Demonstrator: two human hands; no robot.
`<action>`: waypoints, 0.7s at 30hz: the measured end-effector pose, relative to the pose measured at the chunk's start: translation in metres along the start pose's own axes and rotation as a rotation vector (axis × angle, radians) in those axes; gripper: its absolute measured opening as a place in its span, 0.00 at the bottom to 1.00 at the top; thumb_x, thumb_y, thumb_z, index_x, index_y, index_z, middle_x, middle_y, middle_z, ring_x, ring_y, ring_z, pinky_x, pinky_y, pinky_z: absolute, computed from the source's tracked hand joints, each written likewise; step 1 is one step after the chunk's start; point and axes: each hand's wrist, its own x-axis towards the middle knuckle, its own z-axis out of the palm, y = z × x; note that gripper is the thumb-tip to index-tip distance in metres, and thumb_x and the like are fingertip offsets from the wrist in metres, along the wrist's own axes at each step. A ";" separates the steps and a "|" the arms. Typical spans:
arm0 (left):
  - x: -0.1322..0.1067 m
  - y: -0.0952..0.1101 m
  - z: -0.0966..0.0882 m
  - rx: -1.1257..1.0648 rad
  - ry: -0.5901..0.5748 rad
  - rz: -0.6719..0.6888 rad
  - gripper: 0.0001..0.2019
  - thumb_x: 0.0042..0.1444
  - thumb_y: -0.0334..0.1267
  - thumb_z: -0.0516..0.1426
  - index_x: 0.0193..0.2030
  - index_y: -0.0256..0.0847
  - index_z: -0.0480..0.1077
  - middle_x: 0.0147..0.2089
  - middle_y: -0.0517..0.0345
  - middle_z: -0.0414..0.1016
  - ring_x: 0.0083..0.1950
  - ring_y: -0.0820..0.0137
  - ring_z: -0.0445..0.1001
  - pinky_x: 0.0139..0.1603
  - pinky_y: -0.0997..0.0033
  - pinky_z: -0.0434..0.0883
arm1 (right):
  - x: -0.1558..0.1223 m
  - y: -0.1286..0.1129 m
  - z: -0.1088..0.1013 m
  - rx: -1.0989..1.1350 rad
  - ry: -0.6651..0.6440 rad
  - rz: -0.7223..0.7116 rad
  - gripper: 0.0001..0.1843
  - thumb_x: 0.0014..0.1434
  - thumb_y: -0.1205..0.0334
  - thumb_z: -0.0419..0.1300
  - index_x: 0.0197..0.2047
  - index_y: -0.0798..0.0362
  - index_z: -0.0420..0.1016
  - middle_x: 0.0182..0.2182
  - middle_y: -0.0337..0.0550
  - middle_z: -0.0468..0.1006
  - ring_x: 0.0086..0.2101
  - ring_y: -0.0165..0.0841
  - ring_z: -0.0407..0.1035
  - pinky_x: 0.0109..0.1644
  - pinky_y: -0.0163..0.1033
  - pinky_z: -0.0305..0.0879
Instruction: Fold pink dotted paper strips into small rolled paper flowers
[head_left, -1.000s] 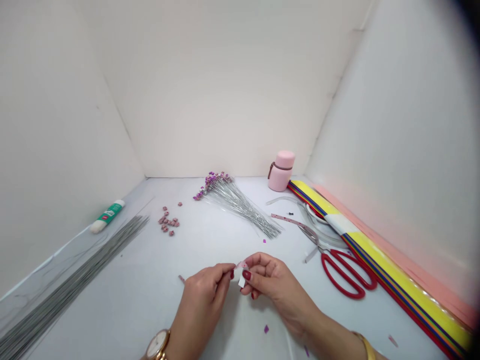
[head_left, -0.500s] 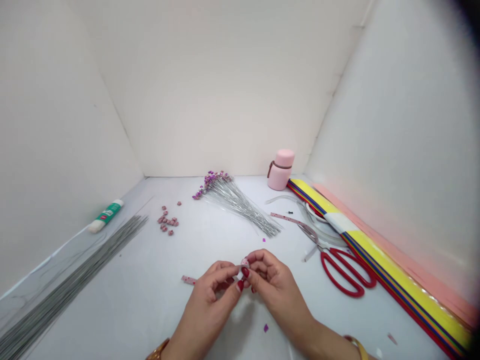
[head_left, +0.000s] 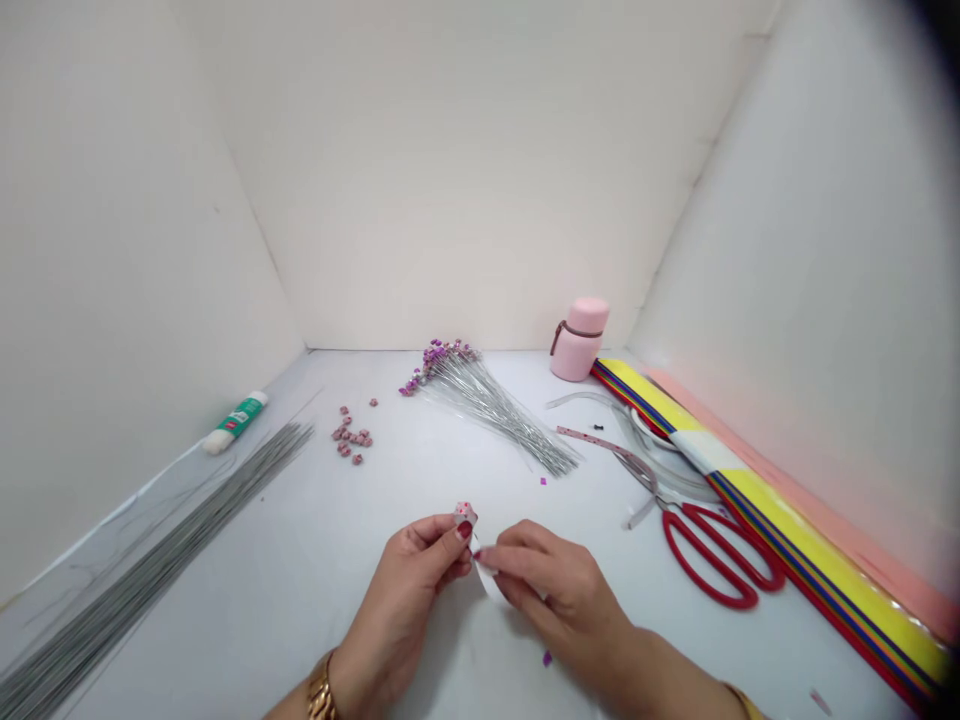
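Between thumb and fingers, my left hand pinches the small folded end of a paper strip, pink with red dots. From this fold the strip's white side runs down to the right. My right hand is closed on that tail, fingertips just right of the left thumb. Part of the strip is hidden behind the right fingers. Several small folded pink paper pieces, apparently stars, lie farther back on the left. Another pink dotted strip lies by the scissors.
At left lie a glue stick and a bundle of grey wires. Silver stems with purple tips rest at the back. A pink flask stands behind, and coloured paper sheets line the right side. Walls enclose the table.
My hands have moved apart slightly. The right hand has shifted from the folded end to the strip's tail, now pulled out white between the hands. The whole view has shifted slightly.
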 end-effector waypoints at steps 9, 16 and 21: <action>0.006 -0.008 -0.005 0.088 0.030 0.023 0.10 0.48 0.42 0.58 0.26 0.35 0.72 0.23 0.61 0.67 0.26 0.74 0.63 0.31 0.76 0.60 | 0.003 -0.016 -0.010 0.553 0.110 0.252 0.02 0.52 0.66 0.58 0.28 0.52 0.72 0.33 0.44 0.73 0.32 0.31 0.68 0.33 0.35 0.64; 0.006 -0.010 -0.003 0.099 0.061 0.052 0.08 0.48 0.39 0.58 0.27 0.35 0.70 0.20 0.62 0.66 0.23 0.75 0.62 0.27 0.76 0.59 | 0.004 -0.017 -0.001 0.714 0.081 0.563 0.08 0.50 0.60 0.62 0.30 0.55 0.69 0.20 0.36 0.70 0.22 0.25 0.63 0.27 0.30 0.59; 0.007 -0.011 -0.003 0.038 0.102 0.062 0.10 0.47 0.40 0.59 0.26 0.34 0.71 0.22 0.60 0.67 0.24 0.76 0.63 0.29 0.77 0.61 | 0.007 -0.013 0.005 0.626 0.083 0.645 0.11 0.50 0.56 0.59 0.27 0.55 0.67 0.19 0.36 0.70 0.21 0.25 0.62 0.25 0.30 0.58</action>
